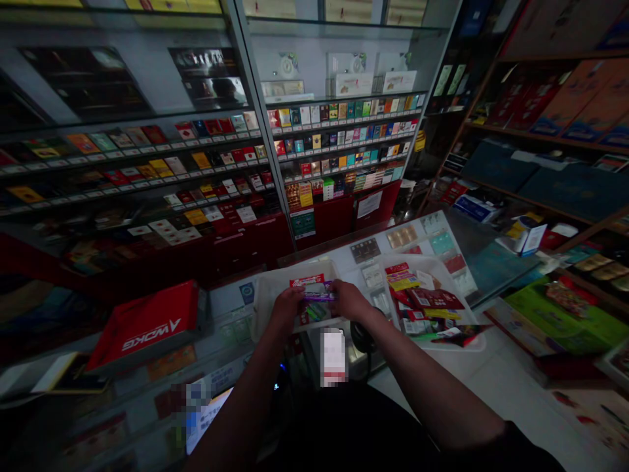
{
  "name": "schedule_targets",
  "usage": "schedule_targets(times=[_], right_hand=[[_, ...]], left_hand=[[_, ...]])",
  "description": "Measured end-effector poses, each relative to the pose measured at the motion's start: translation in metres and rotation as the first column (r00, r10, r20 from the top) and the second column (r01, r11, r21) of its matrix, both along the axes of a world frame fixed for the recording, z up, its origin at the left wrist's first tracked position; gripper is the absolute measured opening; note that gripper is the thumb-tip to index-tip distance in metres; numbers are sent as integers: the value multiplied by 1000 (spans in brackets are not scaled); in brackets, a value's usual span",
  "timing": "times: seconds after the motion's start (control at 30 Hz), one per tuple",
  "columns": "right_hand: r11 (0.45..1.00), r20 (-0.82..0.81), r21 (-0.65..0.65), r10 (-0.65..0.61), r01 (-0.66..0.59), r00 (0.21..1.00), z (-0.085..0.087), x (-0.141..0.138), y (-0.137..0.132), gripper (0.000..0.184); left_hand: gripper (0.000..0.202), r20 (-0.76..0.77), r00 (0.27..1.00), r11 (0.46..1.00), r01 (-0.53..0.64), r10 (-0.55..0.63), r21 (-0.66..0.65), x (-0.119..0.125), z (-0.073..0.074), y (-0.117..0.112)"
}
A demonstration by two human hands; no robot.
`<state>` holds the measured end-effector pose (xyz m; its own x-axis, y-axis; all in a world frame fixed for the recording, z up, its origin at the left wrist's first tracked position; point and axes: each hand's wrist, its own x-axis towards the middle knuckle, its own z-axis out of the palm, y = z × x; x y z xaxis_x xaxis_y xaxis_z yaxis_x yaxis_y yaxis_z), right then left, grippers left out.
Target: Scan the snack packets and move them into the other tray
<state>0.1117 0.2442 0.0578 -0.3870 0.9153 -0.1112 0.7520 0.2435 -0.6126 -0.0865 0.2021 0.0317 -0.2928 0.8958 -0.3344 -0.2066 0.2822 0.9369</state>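
Between my two hands is a narrow purple stick-shaped packet [318, 295], held level by its ends. My left hand [289, 308] pinches its left end, and my right hand [350, 303] has the right end in its fingers. Below them lies a white plastic bin [263, 295] on the glass counter. Inside that bin, a red packet [307, 280] shows behind the purple one, and a green-and-dark packet [317, 311] shows in front. The printing on the purple packet is too small to read.
Right of my hands, a second white bin [384, 267] holds several colourful packets. A red box [147, 324] stands on the counter at left. A lit screen [209, 419] is near my left forearm. Shelves of small boxes [339, 137] line the wall ahead.
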Motion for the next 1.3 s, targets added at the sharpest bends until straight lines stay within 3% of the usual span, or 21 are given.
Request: schedule_targets(times=[0.17, 0.3, 0.37, 0.47, 0.63, 0.9, 1.1, 1.3], right_hand=[[981, -180, -118, -172, 152, 969, -2, 32, 8, 26], [914, -372, -339, -347, 222, 861, -6, 53, 9, 22], [892, -417, -385, -398, 238, 817, -9, 63, 9, 18], [904, -415, -333, -397, 270, 819, -14, 78, 10, 14], [945, -323, -145, -325, 293, 889, -21, 102, 18, 14], [944, -215, -106, -327, 311, 920, -30, 119, 20, 15], [944, -188, -116, -325, 308, 927, -37, 125, 19, 21], [956, -79, -82, -287, 281, 955, -39, 127, 19, 26]], left_hand=[[42, 76, 997, 999, -26, 24, 31, 15, 4, 0], [42, 74, 997, 998, -7, 3, 62, 28, -3, 5], [40, 60, 998, 998, -1, -3, 64, 35, -5, 8], [38, 24, 1000, 998, -8, 6, 58, 46, -5, 12], [34, -37, 999, 998, 33, -31, 56, 64, -1, 19], [27, -147, 986, 995, 84, -75, 54, 82, -16, 27], [15, -438, 892, 988, 147, -111, 48, 83, -27, 31], [15, -581, 798, 985, 166, -162, -46, 84, -33, 30]])
